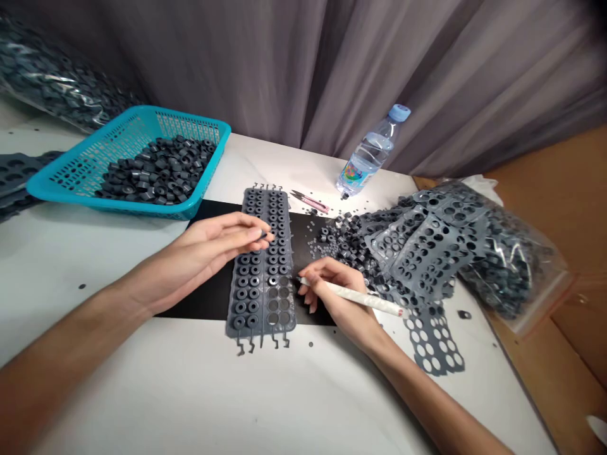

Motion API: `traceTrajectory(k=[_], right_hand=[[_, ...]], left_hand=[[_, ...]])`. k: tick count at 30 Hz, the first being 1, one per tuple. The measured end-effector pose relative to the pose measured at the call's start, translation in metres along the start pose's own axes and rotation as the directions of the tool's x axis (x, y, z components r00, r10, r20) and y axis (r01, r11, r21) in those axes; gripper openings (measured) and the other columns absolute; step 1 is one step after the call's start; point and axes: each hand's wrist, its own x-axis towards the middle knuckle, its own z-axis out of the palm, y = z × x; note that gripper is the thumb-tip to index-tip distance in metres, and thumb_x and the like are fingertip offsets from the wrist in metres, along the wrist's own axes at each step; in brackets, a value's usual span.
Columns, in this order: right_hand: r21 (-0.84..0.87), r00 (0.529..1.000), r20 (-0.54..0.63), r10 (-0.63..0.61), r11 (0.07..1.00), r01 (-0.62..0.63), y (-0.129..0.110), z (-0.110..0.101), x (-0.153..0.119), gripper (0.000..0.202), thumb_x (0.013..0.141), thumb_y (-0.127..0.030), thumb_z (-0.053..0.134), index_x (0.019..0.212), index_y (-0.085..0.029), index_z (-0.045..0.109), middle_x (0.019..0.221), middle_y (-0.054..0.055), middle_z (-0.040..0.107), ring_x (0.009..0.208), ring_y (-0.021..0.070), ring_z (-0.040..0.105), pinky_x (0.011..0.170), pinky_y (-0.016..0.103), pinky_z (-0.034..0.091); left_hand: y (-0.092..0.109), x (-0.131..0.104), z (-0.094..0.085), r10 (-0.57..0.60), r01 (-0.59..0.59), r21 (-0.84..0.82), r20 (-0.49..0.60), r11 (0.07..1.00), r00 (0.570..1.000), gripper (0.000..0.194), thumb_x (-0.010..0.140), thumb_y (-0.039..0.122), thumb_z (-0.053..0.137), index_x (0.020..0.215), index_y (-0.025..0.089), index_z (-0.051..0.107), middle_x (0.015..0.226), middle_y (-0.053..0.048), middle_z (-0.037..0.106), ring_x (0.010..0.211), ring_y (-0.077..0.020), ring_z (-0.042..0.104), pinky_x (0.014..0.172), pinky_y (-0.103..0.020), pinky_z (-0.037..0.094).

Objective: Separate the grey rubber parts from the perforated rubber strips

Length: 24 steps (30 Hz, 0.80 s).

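A long dark grey rubber sheet (262, 297) lies on a black mat (203, 287), with rows of ring-shaped parts in it and several bare round holes at its near right end. Over its left side, my left hand (222, 243) pinches a small dark piece between thumb and fingertips. My right hand (339, 291) is closed around a white wrapped pen-like tool (360, 297), whose dark tip points at the sheet's right edge near the bare holes. Loose small black parts (348, 243) are heaped beyond my right hand.
At the back left stands a turquoise basket (190, 208) of black parts, with a filled plastic bag (61, 82) behind. Pink-handled snips (310, 201) and a water bottle (367, 158) are at the back. Punched sheets (422, 249) and another bag (512, 272) lie right.
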Motion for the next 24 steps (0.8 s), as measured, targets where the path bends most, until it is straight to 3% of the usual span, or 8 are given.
traceTrajectory(k=[3,9,16,18,20,21,23,24], right_hand=[[0.018,0.998,-0.062,-0.007,1.0,0.008,-0.001,0.0,0.003,0.017,0.092,-0.035,0.071,0.09,-0.018,0.069,0.072,0.002,0.071,0.053,0.0116,0.061,0.05,0.023,0.052],[-0.038,0.998,-0.052,-0.018,0.999,0.016,0.006,-0.003,0.003,0.015,0.093,-0.033,0.07,0.093,-0.018,0.07,0.077,0.003,0.074,0.056,0.0124,0.064,0.053,0.023,0.054],[-0.074,0.999,-0.039,-0.023,0.997,0.02,0.008,-0.002,0.003,0.013,0.096,-0.032,0.067,0.093,-0.019,0.069,0.077,0.002,0.073,0.057,0.0119,0.063,0.055,0.022,0.053],[-0.08,0.999,-0.045,-0.019,0.997,0.016,0.008,-0.002,0.002,0.015,0.097,-0.033,0.066,0.092,-0.019,0.069,0.077,0.002,0.073,0.057,0.0123,0.063,0.054,0.023,0.052],[-0.104,0.998,-0.053,-0.02,0.994,0.014,0.007,-0.002,0.001,0.013,0.096,-0.032,0.066,0.093,-0.019,0.069,0.078,0.002,0.072,0.06,0.0131,0.063,0.055,0.023,0.051],[-0.125,0.999,-0.045,-0.02,0.992,0.015,0.006,-0.001,0.0,0.012,0.096,-0.03,0.066,0.093,-0.019,0.07,0.078,0.002,0.072,0.061,0.0133,0.063,0.055,0.023,0.051],[-0.171,1.0,-0.009,-0.022,0.985,0.02,0.004,0.001,-0.003,0.008,0.093,-0.027,0.066,0.094,-0.02,0.07,0.079,0.001,0.07,0.062,0.0128,0.061,0.055,0.022,0.049],[-0.188,1.0,0.011,-0.021,0.982,0.022,0.003,0.003,-0.004,0.008,0.093,-0.026,0.066,0.093,-0.02,0.071,0.078,0.0,0.07,0.061,0.0122,0.06,0.055,0.022,0.047]], left_hand=[[-0.007,-0.004,0.005,-0.09,0.088,0.022,0.105,0.996,0.99,0.024,0.1,0.035,0.072,0.121,0.026,0.077,0.127,-0.007,0.076,0.122,-0.0239,0.072,0.109,-0.034,0.058],[-0.014,-0.006,0.012,-0.182,0.188,-0.013,0.195,0.982,0.964,0.024,0.102,0.036,0.067,0.118,0.023,0.08,0.125,-0.009,0.078,0.124,-0.0302,0.072,0.118,-0.046,0.053],[-0.013,-0.006,0.016,-0.209,0.221,-0.024,0.246,0.975,0.947,0.027,0.103,0.039,0.067,0.123,0.024,0.078,0.127,-0.009,0.078,0.128,-0.0273,0.07,0.119,-0.041,0.051],[-0.001,-0.007,0.009,-0.145,0.137,0.063,0.159,0.989,0.976,0.029,0.102,0.042,0.068,0.122,0.024,0.078,0.123,-0.008,0.08,0.125,-0.027,0.072,0.118,-0.042,0.052],[0.015,-0.009,-0.007,0.049,-0.028,0.265,-0.073,0.964,0.996,0.028,0.1,0.045,0.07,0.118,0.025,0.08,0.116,-0.004,0.082,0.118,-0.026,0.075,0.118,-0.044,0.052],[0.023,-0.011,-0.019,0.191,-0.093,0.408,-0.206,0.908,0.96,0.028,0.099,0.047,0.071,0.115,0.026,0.08,0.113,-0.001,0.082,0.115,-0.0252,0.075,0.118,-0.045,0.051],[0.034,-0.013,-0.049,0.482,-0.101,0.671,-0.41,0.734,0.774,0.028,0.102,0.049,0.067,0.12,0.03,0.078,0.117,0.006,0.079,0.116,-0.026,0.073,0.116,-0.049,0.052],[0.036,-0.013,-0.065,0.508,-0.039,0.746,-0.413,0.664,0.756,0.03,0.104,0.052,0.062,0.125,0.034,0.075,0.124,0.011,0.076,0.12,-0.0265,0.071,0.117,-0.051,0.05]])
